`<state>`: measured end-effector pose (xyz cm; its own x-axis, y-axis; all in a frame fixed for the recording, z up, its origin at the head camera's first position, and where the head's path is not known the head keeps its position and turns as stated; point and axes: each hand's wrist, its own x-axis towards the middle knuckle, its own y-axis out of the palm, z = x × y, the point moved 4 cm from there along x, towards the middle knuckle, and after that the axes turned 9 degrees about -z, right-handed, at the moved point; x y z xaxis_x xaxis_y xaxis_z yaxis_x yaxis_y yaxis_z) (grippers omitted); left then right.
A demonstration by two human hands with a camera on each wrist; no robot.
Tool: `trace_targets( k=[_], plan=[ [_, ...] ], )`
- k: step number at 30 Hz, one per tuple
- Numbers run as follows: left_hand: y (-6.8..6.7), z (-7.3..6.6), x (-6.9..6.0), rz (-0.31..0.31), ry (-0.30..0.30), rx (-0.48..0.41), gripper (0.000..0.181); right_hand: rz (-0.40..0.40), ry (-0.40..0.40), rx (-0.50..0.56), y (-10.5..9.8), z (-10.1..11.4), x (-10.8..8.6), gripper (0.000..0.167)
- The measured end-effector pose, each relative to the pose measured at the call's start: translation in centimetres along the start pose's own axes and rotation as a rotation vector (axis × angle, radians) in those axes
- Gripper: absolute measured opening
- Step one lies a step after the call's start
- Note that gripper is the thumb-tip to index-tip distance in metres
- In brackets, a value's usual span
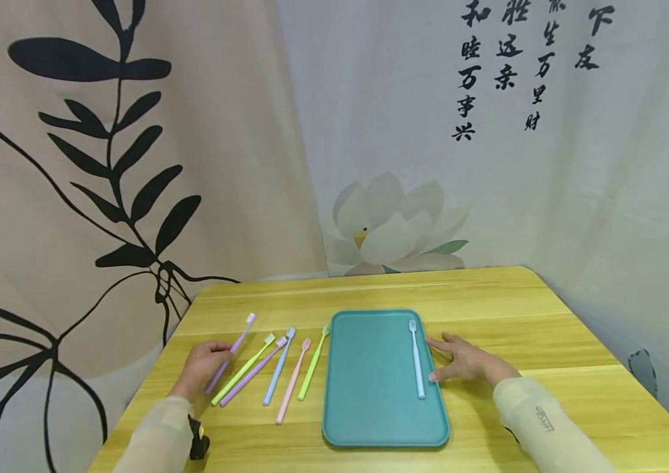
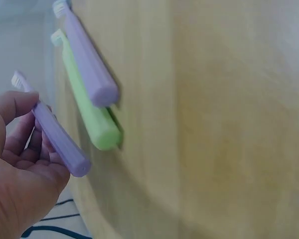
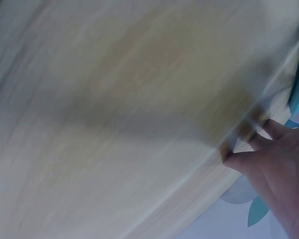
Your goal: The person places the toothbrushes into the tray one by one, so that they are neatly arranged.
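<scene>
Toothbrush of slim purple plastic (image 2: pixel 59 135), just left of lime-green plastic toothbrush (image 1: pixel 244 370) over wood-grain surface (image 1: pixel 488 289), pinched in left hand (image 1: pixel 204 366); right hand (image 1: pixel 466 360) spread at right rim of teal rectangular tray (image 1: pixel 370 381). Likely light, stiff, smooth; best gripped mid-handle.

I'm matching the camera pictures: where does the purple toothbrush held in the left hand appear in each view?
Head: the purple toothbrush is left of centre, in the lower half, held by the left hand.
Left wrist: left side, around mid-height.
Right wrist: not in it.
Shared landmark: the wooden table, in all three.
</scene>
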<state>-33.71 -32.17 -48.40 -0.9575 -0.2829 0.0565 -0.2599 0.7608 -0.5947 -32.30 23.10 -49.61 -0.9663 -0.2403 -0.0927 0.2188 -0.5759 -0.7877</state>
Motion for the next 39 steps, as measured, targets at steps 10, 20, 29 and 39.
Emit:
trace_targets(
  k=[10,20,29,39],
  plan=[
    [0.9,-1.8,0.4,-0.018,-0.02,-0.07,0.032,0.013,0.003,0.003,0.0,0.1,0.0,0.094],
    [2.1,-5.3,0.4,-0.03,-0.067,-0.242,0.032,0.004,0.01,-0.019,0.0,-0.1,0.1,0.093],
    [4.2,-8.3,0.1,-0.033,-0.08,-0.347,0.032,0.004,-0.003,-0.026,-0.1,0.1,0.0,0.093],
    [7.3,-10.8,-0.7,-0.037,-0.114,-0.478,0.032,0.008,0.005,-0.009,0.0,0.0,0.0,0.093]
  ],
)
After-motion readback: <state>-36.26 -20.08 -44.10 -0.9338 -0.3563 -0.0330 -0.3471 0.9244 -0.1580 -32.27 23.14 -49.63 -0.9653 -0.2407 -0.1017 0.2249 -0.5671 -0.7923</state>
